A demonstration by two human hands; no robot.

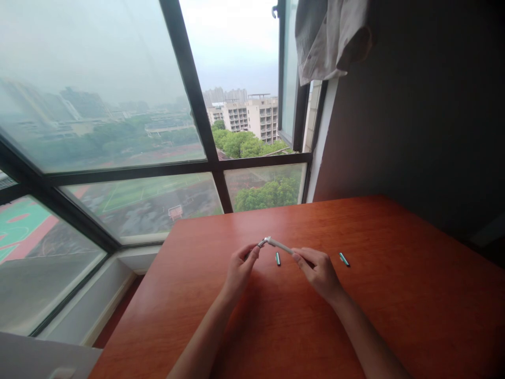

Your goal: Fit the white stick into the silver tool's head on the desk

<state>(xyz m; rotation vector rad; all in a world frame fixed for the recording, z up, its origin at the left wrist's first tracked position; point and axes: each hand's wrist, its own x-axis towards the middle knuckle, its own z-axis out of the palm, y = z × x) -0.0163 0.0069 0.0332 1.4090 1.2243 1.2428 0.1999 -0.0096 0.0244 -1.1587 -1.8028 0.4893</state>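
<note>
A slim silver-grey razor handle (281,246) is held up over the table between both hands, bent at its shiny metal neck. My left hand (240,267) pinches the metal end; whether a blade head is under the fingers is hidden. My right hand (320,271) is closed round the other end, thumb along it. Just beneath the handle, between the hands, lies a small green-and-black strip (278,259) that looks like a razor cartridge. A similar green-and-black cartridge (344,259) rests to the right of my right hand, touching neither hand.
The reddish-brown wooden table (394,316) runs up to a dark window frame (134,172). One window pane (290,68) stands ajar. Grey cloth (331,42) hangs at the top right beside a dark wall (414,121).
</note>
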